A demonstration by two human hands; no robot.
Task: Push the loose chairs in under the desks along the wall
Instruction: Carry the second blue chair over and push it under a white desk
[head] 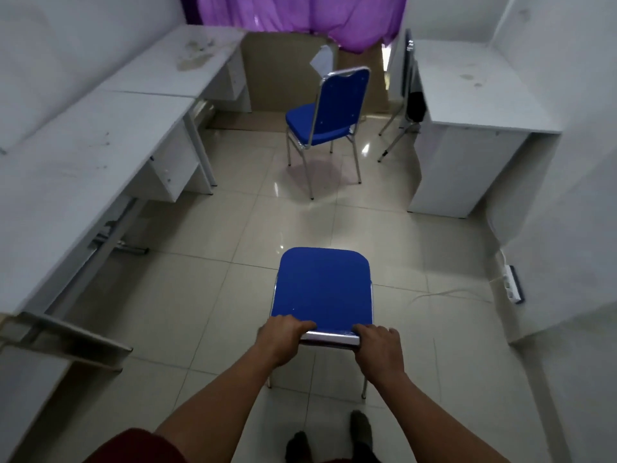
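A blue padded chair [322,289] with a chrome frame stands on the tiled floor right in front of me, its seat facing away. My left hand [283,332] grips the left end of its chrome top rail, and my right hand [379,342] grips the right end. A second blue chair [329,118] stands loose farther off in the middle of the room, turned partly left. White desks [100,152] run along the left wall. Another white desk [474,95] stands at the right wall.
A third chair [409,95] is tucked against the right desk, only its legs and back edge showing. A power strip [512,284] and cable lie on the floor at the right wall. Purple curtains [300,15] hang at the far end. My feet [330,436] show below.
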